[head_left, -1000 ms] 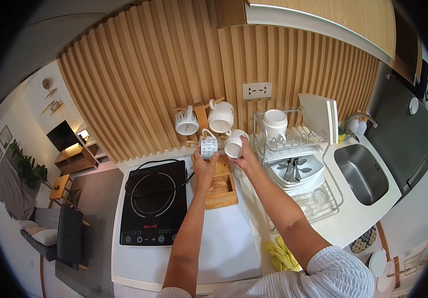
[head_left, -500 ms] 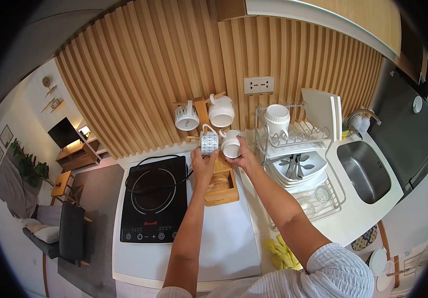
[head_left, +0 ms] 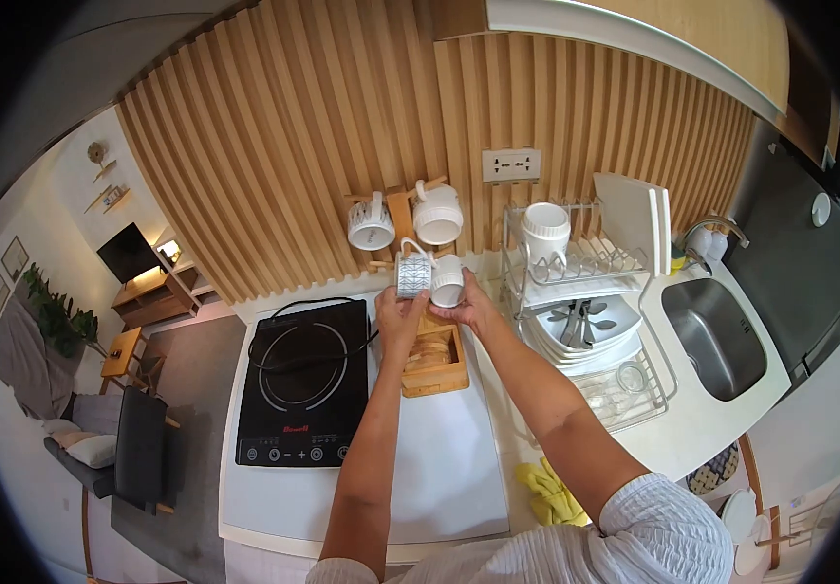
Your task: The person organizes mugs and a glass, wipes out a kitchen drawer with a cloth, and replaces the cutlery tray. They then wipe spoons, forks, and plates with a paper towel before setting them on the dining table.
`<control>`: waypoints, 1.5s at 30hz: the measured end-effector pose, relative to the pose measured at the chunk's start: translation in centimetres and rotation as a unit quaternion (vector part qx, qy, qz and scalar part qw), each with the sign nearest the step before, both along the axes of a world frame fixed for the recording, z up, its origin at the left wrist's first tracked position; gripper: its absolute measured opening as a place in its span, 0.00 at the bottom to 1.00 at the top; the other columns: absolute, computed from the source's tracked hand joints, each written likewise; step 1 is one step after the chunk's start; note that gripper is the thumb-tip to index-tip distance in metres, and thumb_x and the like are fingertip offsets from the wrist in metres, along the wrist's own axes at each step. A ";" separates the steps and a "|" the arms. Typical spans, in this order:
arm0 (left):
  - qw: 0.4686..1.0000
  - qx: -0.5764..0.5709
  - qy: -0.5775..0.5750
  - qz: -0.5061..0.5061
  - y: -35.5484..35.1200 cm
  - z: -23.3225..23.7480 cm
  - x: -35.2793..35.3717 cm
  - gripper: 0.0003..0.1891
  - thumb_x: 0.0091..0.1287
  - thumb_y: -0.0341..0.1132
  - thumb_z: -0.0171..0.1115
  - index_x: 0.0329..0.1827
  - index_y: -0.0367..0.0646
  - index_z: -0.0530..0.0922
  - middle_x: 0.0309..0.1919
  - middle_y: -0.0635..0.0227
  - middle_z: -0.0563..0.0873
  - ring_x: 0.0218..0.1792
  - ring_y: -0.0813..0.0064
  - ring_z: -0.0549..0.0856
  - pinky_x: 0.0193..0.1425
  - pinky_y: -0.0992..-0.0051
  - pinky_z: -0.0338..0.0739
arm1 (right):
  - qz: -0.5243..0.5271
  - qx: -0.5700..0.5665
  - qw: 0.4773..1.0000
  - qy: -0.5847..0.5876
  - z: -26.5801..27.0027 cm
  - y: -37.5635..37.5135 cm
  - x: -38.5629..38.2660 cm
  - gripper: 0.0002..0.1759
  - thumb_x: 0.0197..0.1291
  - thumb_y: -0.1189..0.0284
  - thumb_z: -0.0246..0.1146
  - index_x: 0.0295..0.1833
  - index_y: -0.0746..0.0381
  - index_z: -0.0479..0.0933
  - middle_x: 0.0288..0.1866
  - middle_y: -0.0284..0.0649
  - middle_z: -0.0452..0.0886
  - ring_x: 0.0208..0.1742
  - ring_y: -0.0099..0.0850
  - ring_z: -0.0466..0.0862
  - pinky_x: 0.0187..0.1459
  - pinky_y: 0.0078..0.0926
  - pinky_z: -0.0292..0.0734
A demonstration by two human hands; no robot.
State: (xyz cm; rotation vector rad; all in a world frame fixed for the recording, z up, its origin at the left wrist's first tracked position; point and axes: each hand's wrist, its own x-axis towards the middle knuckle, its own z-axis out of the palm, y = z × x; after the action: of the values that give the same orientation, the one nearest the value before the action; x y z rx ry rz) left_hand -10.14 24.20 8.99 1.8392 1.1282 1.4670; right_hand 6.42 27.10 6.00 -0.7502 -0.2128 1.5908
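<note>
My left hand [head_left: 399, 317] is closed on a patterned white mug [head_left: 413, 276] near the lower pegs of the wooden mug stand [head_left: 399, 213]. Just to its right, my right hand [head_left: 470, 306] grips a plain white mug [head_left: 447, 282], its opening facing me. The two mugs are side by side, close together. Higher on the stand hang a patterned mug [head_left: 370, 226] at the left and a ribbed white mug [head_left: 437, 216] at the right. Below my hands sits a wooden box [head_left: 452, 376] with round wooden pieces in it.
A black induction cooktop [head_left: 304, 380] with a loose cable lies at the left. To the right stands a wire dish rack [head_left: 668, 380] with plates, cutlery, glasses and a white container, then a steel sink [head_left: 717, 341]. A yellow cloth [head_left: 551, 494] hangs by the front edge.
The plain mug has moved slightly left with my right hand, closer to the patterned mug. The camera view has shifted a little. Both hands keep their hold.
</note>
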 end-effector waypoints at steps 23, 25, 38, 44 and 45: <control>0.991 -0.115 -0.056 0.025 -4.7 -0.3 -3.7 0.31 0.57 0.31 0.65 0.62 0.34 0.62 0.58 0.49 0.68 0.42 0.67 0.82 0.48 0.74 0.76 | -0.208 -0.012 0.526 -0.824 15.8 -10.8 12.0 0.47 0.28 0.60 0.76 0.61 0.48 0.64 0.57 0.49 0.70 0.54 0.46 0.76 0.52 0.43 0.73; 0.991 -0.119 -0.064 0.023 -5.0 0.1 -4.5 0.31 0.57 0.31 0.65 0.62 0.34 0.62 0.58 0.49 0.68 0.42 0.67 0.82 0.48 0.74 0.76 | -0.273 0.011 0.524 -0.806 16.6 -11.3 11.7 0.46 0.29 0.60 0.76 0.61 0.48 0.65 0.57 0.49 0.69 0.53 0.47 0.76 0.52 0.42 0.73; 0.815 -0.299 -0.359 -0.343 -12.1 7.1 -5.8 0.28 0.67 0.48 0.54 0.59 0.32 0.64 0.49 0.53 0.76 0.51 0.61 0.78 0.56 0.66 0.74 | -0.310 0.414 0.614 -0.597 13.7 -18.6 -6.4 0.45 0.34 0.69 0.74 0.59 0.66 0.58 0.55 0.48 0.64 0.58 0.40 0.67 0.60 0.33 0.61; 0.790 -0.329 -0.434 -0.281 -11.2 6.7 -8.5 0.28 0.67 0.54 0.51 0.61 0.42 0.66 0.54 0.64 0.77 0.56 0.68 0.76 0.61 0.66 0.71 | -0.245 0.523 0.536 -0.616 8.8 -16.5 -12.4 0.39 0.38 0.74 0.71 0.59 0.61 0.61 0.61 0.52 0.59 0.65 0.54 0.59 0.64 0.48 0.56; 0.777 -0.336 -0.456 -0.275 -10.9 6.3 -9.1 0.27 0.66 0.54 0.52 0.61 0.44 0.67 0.56 0.63 0.76 0.56 0.68 0.76 0.61 0.65 0.71 | -0.219 0.546 0.529 -0.611 8.3 -16.3 -13.0 0.37 0.40 0.75 0.70 0.59 0.61 0.61 0.62 0.53 0.57 0.67 0.56 0.56 0.66 0.50 0.54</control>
State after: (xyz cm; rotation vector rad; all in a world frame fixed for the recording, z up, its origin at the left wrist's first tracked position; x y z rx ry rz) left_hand -19.25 13.34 15.26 0.6651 0.4319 1.1242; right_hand -6.59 10.80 14.30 -0.6312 -1.7175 -0.0509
